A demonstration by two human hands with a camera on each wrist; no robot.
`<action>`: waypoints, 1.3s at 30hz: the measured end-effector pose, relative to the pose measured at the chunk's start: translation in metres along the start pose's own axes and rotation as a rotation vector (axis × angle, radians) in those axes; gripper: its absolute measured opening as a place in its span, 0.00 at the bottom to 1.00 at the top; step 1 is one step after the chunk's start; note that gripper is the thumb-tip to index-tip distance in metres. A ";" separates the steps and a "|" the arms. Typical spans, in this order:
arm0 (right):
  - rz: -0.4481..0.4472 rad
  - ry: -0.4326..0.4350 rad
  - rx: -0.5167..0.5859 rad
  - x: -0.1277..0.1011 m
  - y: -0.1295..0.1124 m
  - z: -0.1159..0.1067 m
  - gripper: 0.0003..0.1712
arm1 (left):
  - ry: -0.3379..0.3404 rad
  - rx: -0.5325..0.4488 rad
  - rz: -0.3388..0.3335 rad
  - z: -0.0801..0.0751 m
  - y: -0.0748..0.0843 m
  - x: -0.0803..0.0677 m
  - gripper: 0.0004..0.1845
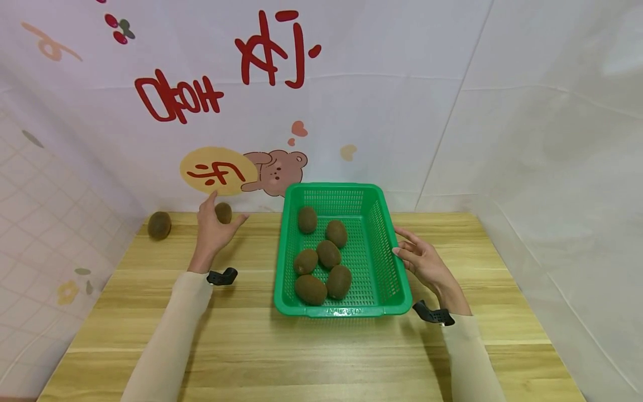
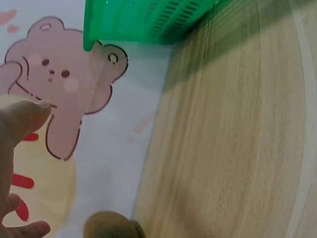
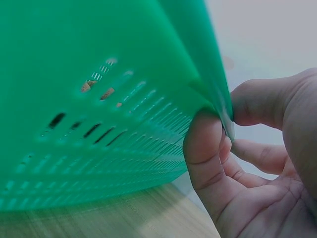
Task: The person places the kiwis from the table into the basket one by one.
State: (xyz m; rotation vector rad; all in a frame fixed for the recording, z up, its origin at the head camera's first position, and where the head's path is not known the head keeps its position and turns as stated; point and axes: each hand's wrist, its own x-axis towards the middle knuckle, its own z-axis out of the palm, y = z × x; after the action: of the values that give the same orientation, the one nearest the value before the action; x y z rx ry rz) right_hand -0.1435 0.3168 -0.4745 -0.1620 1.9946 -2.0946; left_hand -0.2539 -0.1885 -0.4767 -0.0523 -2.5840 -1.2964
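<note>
Head view: left hand stretched toward the back edge of the pale wooden desk, fingers spread and relaxed around a small brown fuzzy kiwi just beyond the palm, not closed on it; hard to tell whether touching. Second brown kiwi lying alone near the far left corner of the desk, well apart from the hand. Green perforated plastic basket in the middle of the desk, holding six brown kiwis scattered over its floor. Right hand at the basket's right rim, fingers against the edge. Cream sleeves on both forearms, black wrist mounts near the cuffs. White backdrop behind with red lettering and a pink cartoon bear.

Left wrist view: thumb and fingertips of the left hand at the left edge, open, nothing clasped; top of the brown kiwi at the bottom edge, just beside the fingers. Corner of the green basket above, bear print on the backdrop, wood grain to the right.

Right wrist view: right hand pinching the thin rim of the green basket, thumb on one face, curled fingers on the other; grip closed on the rim. Slotted wall filling most of the frame, strip of desk beneath.
</note>
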 end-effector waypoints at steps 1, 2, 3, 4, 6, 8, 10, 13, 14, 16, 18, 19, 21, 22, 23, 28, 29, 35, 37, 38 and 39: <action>0.000 0.000 0.000 0.000 0.000 0.000 0.43 | 0.004 -0.003 -0.011 0.000 -0.002 0.000 0.57; 0.000 0.000 0.000 0.000 0.000 0.000 0.43 | 0.008 -0.009 -0.023 0.000 -0.004 0.001 0.58; 0.000 0.001 -0.001 0.000 0.001 0.000 0.43 | 0.012 -0.012 -0.037 0.001 -0.006 0.001 0.58; -0.001 0.001 -0.002 0.000 0.001 0.000 0.43 | 0.016 -0.016 -0.052 0.001 -0.008 0.001 0.58; -0.002 -0.001 -0.006 0.001 0.002 0.000 0.42 | 0.020 -0.023 -0.083 0.002 -0.012 0.001 0.59; -0.007 -0.002 -0.006 0.001 0.003 0.000 0.42 | 0.021 -0.029 -0.111 0.002 -0.016 0.002 0.59; -0.012 -0.004 -0.006 0.001 0.003 -0.001 0.42 | 0.016 -0.038 -0.134 0.002 -0.020 0.003 0.58; -0.020 -0.007 -0.001 0.001 0.004 -0.001 0.42 | 0.000 -0.054 -0.170 0.002 -0.026 0.005 0.58; -0.025 -0.010 -0.002 0.001 0.004 -0.002 0.42 | -0.006 -0.060 -0.182 0.002 -0.027 0.006 0.58; -0.026 -0.013 -0.001 0.001 0.004 -0.002 0.42 | -0.020 -0.067 -0.201 0.001 -0.030 0.006 0.58; -0.027 -0.014 -0.004 0.001 0.003 -0.002 0.42 | -0.032 -0.068 -0.223 0.001 -0.033 0.007 0.58; -0.026 -0.015 -0.003 0.001 0.003 -0.002 0.42 | -0.037 -0.068 -0.234 0.002 -0.035 0.007 0.58; -0.019 -0.010 -0.001 0.001 0.003 -0.002 0.42 | -0.037 -0.063 -0.252 0.003 -0.037 0.007 0.58; -0.016 -0.006 -0.001 0.002 0.003 -0.002 0.42 | -0.034 -0.064 -0.262 0.004 -0.039 0.006 0.57; -0.015 -0.008 0.003 0.002 0.003 -0.002 0.42 | -0.028 -0.068 -0.268 0.005 -0.040 0.006 0.56; -0.011 -0.007 0.011 0.002 0.003 -0.001 0.42 | 0.030 -0.115 -0.251 0.007 -0.046 0.008 0.48; -0.010 -0.008 0.011 0.002 0.002 -0.001 0.42 | 0.043 -0.124 -0.251 0.008 -0.048 0.009 0.46; -0.005 -0.010 -0.004 0.002 0.001 -0.001 0.43 | 0.099 -0.143 -0.273 0.009 -0.053 0.011 0.36; -0.007 -0.012 -0.004 0.001 0.001 -0.001 0.43 | 0.102 -0.147 -0.276 0.009 -0.053 0.011 0.35; -0.008 -0.011 -0.003 0.001 0.001 -0.001 0.43 | 0.102 -0.150 -0.279 0.008 -0.053 0.011 0.35; -0.009 -0.012 0.000 0.001 0.001 -0.001 0.43 | 0.101 -0.153 -0.281 0.008 -0.053 0.011 0.34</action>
State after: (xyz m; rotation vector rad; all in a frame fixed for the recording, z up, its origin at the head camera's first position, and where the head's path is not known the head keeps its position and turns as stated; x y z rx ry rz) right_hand -0.1446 0.3173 -0.4758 -0.1834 1.9906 -2.0947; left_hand -0.2742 -0.2150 -0.5200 0.3518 -2.4674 -1.5463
